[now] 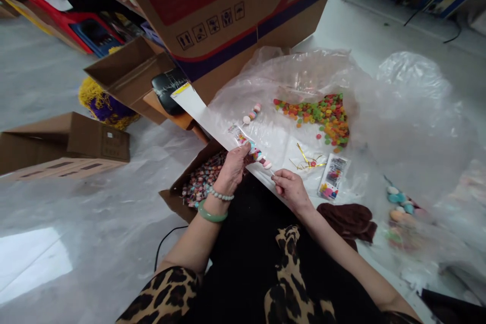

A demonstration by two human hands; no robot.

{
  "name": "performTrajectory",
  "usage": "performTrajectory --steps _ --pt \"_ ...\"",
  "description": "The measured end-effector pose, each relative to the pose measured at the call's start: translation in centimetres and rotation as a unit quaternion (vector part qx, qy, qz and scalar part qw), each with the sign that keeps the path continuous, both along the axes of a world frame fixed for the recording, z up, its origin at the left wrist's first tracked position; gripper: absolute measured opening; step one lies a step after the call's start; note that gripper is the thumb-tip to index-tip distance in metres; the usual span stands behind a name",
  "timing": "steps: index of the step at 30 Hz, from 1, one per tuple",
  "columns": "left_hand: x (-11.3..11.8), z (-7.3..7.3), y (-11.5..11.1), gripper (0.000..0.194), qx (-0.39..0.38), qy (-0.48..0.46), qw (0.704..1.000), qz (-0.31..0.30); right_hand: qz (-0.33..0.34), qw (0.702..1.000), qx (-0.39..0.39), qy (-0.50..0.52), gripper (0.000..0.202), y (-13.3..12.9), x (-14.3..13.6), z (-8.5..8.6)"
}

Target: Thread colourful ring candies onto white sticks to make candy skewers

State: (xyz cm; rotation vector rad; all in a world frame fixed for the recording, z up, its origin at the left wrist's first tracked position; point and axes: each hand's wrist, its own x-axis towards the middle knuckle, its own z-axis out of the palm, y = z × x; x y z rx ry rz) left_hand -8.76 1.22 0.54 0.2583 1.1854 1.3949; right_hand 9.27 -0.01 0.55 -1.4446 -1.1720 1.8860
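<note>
My left hand (236, 163) is closed on a small clear printed bag (236, 132), its thumb pressed on top. Running into the bag is a marshmallow skewer (261, 159) with pastel pieces on a thin white stick. My right hand (290, 187) pinches the bare lower end of that stick. Just beyond my left hand, another marshmallow skewer (252, 113) lies unwrapped on the plastic sheet. To the right of my right hand are gold twist ties (309, 162) and a stack of printed bags (334, 176).
Colourful ring gummies (328, 116) lie in clear plastic (296, 68) on the white table. Under its left edge, an open carton (176, 207) holds many wrapped candies. A tall carton (228, 15) stands behind. At right are a brown cloth (347, 220) and bagged pastel marshmallows (400, 202).
</note>
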Motion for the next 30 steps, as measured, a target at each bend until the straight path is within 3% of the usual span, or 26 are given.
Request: performTrajectory --steps 2,3,6,8,10,11,13,19,23,25,27,28,30 --pt "-0.2 0.0 0.1 0.046 -0.011 0.016 1.0 0.001 0.032 0.984 0.139 -0.108 0.016 -0.2 0.0 0.0" --pt "-0.1 -0.1 0.1 0.045 -0.016 0.023 1.0 0.004 0.051 0.96 0.218 -0.166 0.017 -0.3 0.0 -0.1" --pt "0.6 -0.6 -0.1 0.043 -0.024 0.039 0.999 0.015 0.094 0.837 0.429 -0.326 0.022 -0.6 0.1 -0.5" --pt "1.1 -1.0 -0.3 0.042 -0.026 0.031 0.999 0.016 0.115 0.753 0.524 -0.381 0.026 -0.8 0.2 -0.8" --pt "1.2 -1.2 -0.4 0.041 -0.029 0.009 1.0 0.007 0.133 0.701 0.576 -0.4 0.029 -0.8 0.4 -1.2" --pt "1.0 -1.2 -0.4 0.04 -0.029 0.0 1.0 0.005 0.135 0.691 0.585 -0.403 0.029 -0.8 0.6 -1.3" --pt "0.5 -1.2 -0.3 0.036 -0.02 -0.013 1.0 0.012 0.126 0.699 0.576 -0.405 0.029 -0.7 0.9 -1.4" --pt "-1.2 -1.4 0.3 0.026 0.009 -0.098 0.992 0.074 0.12 0.769 0.497 -0.383 0.026 -0.4 1.4 -1.0" --pt "-1.3 -1.3 0.4 0.019 0.034 -0.097 0.992 0.073 0.105 0.858 0.389 -0.317 0.021 0.2 1.2 -0.6" --pt "-1.2 -1.2 0.4 0.02 0.052 -0.091 0.992 0.074 0.105 0.929 0.279 -0.222 0.016 0.6 1.0 -0.3" --pt "-1.1 -1.0 0.4 0.023 0.075 -0.095 0.99 0.071 0.1 0.984 0.116 -0.095 0.016 1.0 0.9 -0.2" --pt "-1.1 -0.9 0.4 0.024 0.088 -0.098 0.989 0.068 0.097 0.994 0.031 -0.034 0.017 1.3 0.9 -0.1" --pt "-1.2 -0.8 0.4 0.026 0.109 -0.102 0.987 0.059 0.095 0.988 -0.108 0.064 0.019 1.6 1.0 0.0"
